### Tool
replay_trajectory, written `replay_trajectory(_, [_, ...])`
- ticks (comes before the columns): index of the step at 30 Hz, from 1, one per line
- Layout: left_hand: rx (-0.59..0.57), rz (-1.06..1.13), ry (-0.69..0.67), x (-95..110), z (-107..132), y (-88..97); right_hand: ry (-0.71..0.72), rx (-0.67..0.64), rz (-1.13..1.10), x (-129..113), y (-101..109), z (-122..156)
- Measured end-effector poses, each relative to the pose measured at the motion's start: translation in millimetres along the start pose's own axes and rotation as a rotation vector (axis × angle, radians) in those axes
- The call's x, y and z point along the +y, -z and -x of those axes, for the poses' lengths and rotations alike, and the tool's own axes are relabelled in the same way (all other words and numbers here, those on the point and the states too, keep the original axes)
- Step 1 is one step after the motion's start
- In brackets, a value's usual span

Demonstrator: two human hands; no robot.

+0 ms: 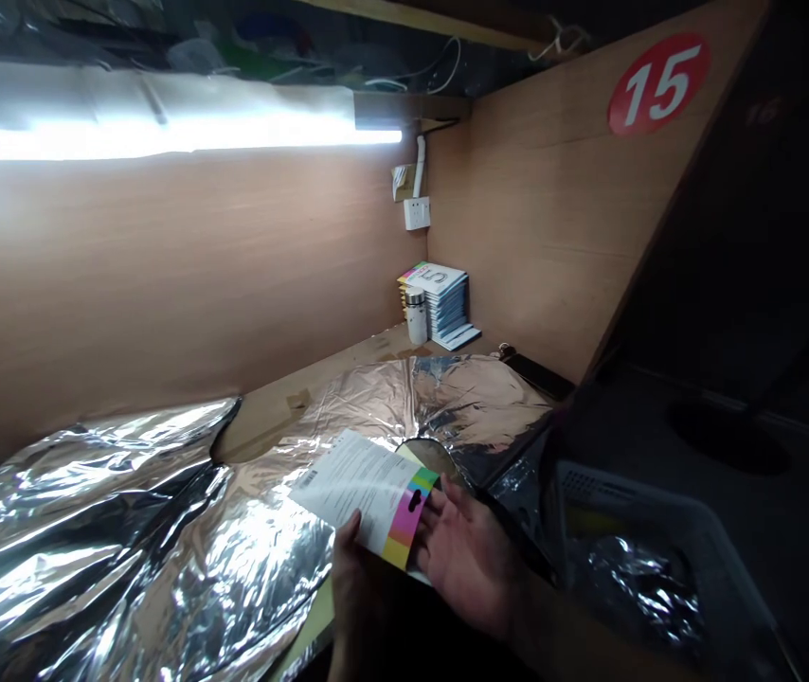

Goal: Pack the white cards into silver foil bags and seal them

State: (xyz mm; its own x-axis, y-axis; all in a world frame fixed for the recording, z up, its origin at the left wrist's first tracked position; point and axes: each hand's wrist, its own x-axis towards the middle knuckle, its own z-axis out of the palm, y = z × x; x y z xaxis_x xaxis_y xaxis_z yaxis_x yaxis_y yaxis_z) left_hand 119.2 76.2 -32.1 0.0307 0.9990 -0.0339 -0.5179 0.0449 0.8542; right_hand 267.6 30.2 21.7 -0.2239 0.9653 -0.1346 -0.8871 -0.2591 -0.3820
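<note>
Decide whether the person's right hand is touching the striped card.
Touching. The head view shows the right hand with its fingers laid against the coloured edge of the striped card, with no gap between them.

Both hands sit close together: left hand [351,576] pinching, right hand [465,559] open-palmed.

A tube lamp [163,133] up-left of the left hand's [354,578] grip on the card [368,493] burns white; foil [92,540] left of it glares; rightward all is dark.
</note>
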Motion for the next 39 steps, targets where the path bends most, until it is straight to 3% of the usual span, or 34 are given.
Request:
replay_trajectory(2, [0.200,-0.404,-0.243,15,-15,6.1,-0.001,0.046,-0.033,7,14,-12])
replay_trajectory(3, [0.241,-0.698,-0.374,21,-23,7.2,-0.012,0.077,-0.052,13,20,-18])
replay_trajectory(4, [0.181,-1.000,-0.456,25,-31,6.9,-0.024,0.108,-0.069,19,26,-23])
replay_trajectory(5, [0.051,-1.277,-0.489,26,-38,5.6,-0.037,0.133,-0.078,26,32,-26])
replay_trajectory(7, [-0.259,-1.641,-0.416,20,-49,2.1,-0.073,0.158,-0.066,38,41,-25])
replay_trajectory(8, [-0.341,-1.753,-0.374,15,-52,1.1,-0.089,0.169,-0.041,42,45,-19])
replay_trajectory(10, [-0.367,-1.888,-0.348,3,-55,1.7,-0.116,0.205,0.057,44,52,2])
replay_trajectory(12, [-0.315,-1.925,-0.392,-6,-55,5.3,-0.116,0.250,0.270,35,58,28])
replay_trajectory(14, [-0.307,-1.916,-0.451,-11,-54,9.1,-0.027,0.220,0.681,16,64,49])
replay_trajectory(16, [-0.333,-1.894,-0.488,-13,-56,11.0,0.168,0.025,1.239,-4,72,54])
replay_trajectory(19, [-0.461,-1.826,-0.531,-10,-64,12.6,0.457,-0.467,1.923,-24,91,27])
replay_trajectory(21, [-0.531,-1.704,-0.565,0,-66,17.6,0.571,-0.680,2.124,-28,102,-1])
replay_trajectory(23, [-0.526,-1.558,-0.592,16,-56,29.4,0.633,-0.740,2.168,-28,107,-23])
replay_trajectory(27, [-0.567,-1.465,-0.536,39,-9,66.0,0.590,-0.683,2.075,-26,101,-35])
replay_trajectory(30, [-0.562,-1.470,-0.491,35,20,82.9,0.541,-0.533,1.958,-24,89,-31])
replay_trajectory(35, [-0.242,-1.413,-0.413,16,26,76.3,0.491,-0.176,1.876,-6,70,-34])
replay_trajectory(39, [-0.173,-1.474,-0.368,16,18,66.4,0.522,0.007,1.999,10,65,-39])
